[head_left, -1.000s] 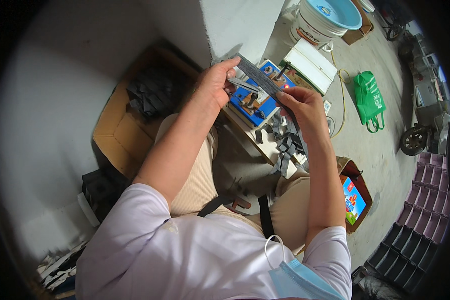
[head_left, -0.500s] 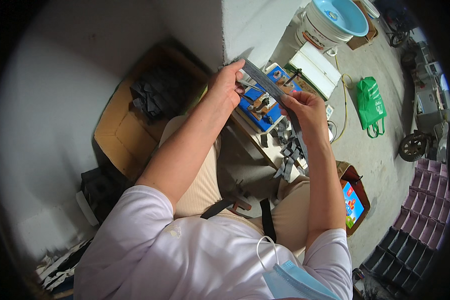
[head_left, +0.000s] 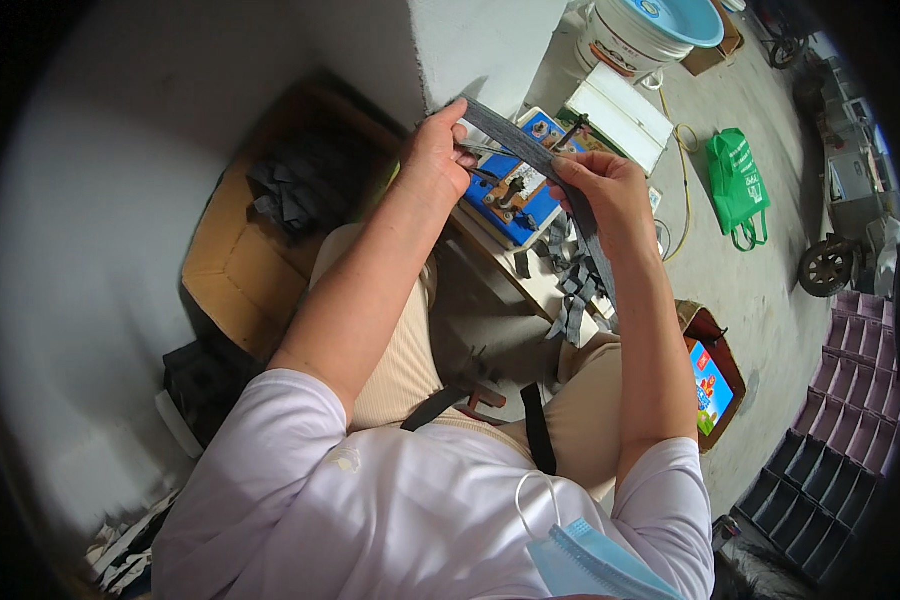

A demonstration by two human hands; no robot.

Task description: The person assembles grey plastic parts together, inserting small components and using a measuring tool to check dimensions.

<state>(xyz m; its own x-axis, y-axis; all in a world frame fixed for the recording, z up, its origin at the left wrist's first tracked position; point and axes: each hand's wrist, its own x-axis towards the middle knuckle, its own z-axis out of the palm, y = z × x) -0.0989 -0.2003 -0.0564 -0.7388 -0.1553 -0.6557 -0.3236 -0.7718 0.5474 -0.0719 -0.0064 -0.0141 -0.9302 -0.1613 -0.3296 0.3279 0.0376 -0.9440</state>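
A dark grey woven strap (head_left: pixel 510 133) is stretched between my hands above a blue machine (head_left: pixel 498 222) with metal fittings. My left hand (head_left: pixel 438 150) is closed, pinching the strap's upper end between thumb and fingers. Slim metal blades, seemingly of scissors (head_left: pixel 490 151), stick out from beneath the same hand; their handles are hidden by the fingers. Farther along the strap, my right hand (head_left: pixel 600 185) grips it between thumb and forefinger. From there the loose length hangs past the right wrist. Several cut grey strap pieces (head_left: pixel 578 290) lie on the small table below.
An open cardboard box (head_left: pixel 220 285) with dark strap pieces stands left, against the wall. Beyond the machine are a white box (head_left: pixel 625 115) and a white bucket (head_left: pixel 615 45) with a blue basin. A green bag (head_left: pixel 738 185) and stacked compartment trays (head_left: pixel 830 420) lie to the right.
The surroundings have shifted slightly up and left in the picture. Both hands keep hold of the strap, with only a slight change in their position.
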